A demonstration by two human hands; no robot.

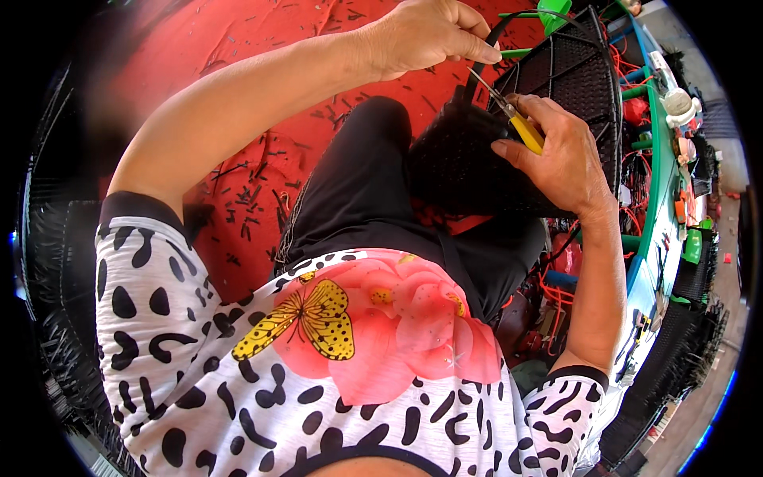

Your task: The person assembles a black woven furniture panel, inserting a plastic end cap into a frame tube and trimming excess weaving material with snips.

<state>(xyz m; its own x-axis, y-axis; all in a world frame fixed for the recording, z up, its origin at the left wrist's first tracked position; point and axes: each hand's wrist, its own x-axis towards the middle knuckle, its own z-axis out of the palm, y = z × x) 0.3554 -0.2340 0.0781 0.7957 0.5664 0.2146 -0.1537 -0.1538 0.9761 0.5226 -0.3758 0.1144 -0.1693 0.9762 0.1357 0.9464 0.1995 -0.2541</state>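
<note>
At the top, the thumb and fingers of my left hand (pixel 435 38) are closed on a flat black strip (pixel 496 32). It arcs over to the right and also runs down toward a black woven piece like a basket (pixel 457 159). My right hand (pixel 560 155) grips a yellow-handled awl (pixel 526 133) whose thin metal tip points up and left, close to the strip and just below my left fingers. The basket rests against my lap, with an openwork side (pixel 552 75) standing up behind my right hand. My right hand hides part of the weave.
Short black offcuts lie scattered over the red floor covering (pixel 262 151). To the right stands a green-edged bench (pixel 658 171) with small tools and parts on it, and red cords hang below. A bright green plastic object (pixel 554 14) is at the top right.
</note>
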